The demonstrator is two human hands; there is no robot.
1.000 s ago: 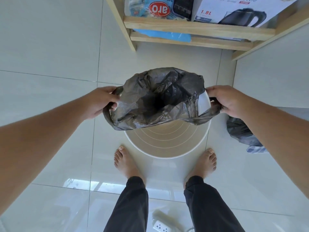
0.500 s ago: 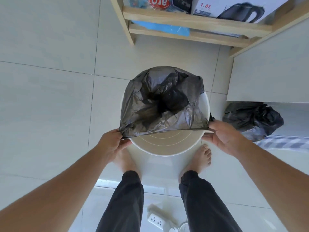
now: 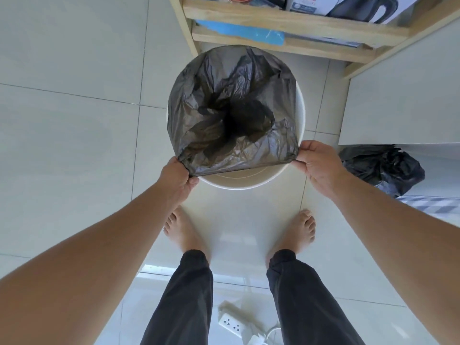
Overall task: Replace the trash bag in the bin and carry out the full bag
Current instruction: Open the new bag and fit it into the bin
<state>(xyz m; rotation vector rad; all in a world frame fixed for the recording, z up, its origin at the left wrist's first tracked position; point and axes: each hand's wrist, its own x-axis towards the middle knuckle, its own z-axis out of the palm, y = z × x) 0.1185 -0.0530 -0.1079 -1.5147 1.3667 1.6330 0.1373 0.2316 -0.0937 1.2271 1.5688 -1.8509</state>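
Observation:
A round white bin (image 3: 300, 115) stands on the tiled floor in front of my feet. A thin grey trash bag (image 3: 231, 113) hangs open inside it, its far edge lying over the bin's far rim. My left hand (image 3: 178, 179) pinches the bag's near left corner, and my right hand (image 3: 315, 161) pinches the near right corner, stretching that edge taut above the near rim. A strip of the bin's white inside shows below the edge. A full black bag (image 3: 383, 164), tied up, lies on the floor to the right.
A wooden shelf (image 3: 293, 18) with a kettle box and blue packets stands just behind the bin. A white cabinet (image 3: 403, 105) flanks it on the right. A white power strip (image 3: 231, 324) lies on the floor between my legs. Checked cloth (image 3: 433, 204) lies by the full bag.
The bag's far edge has gone over the bin's far rim. Both hands have come back toward me along the sides, pulling the near edge of the bag taut over the bin.

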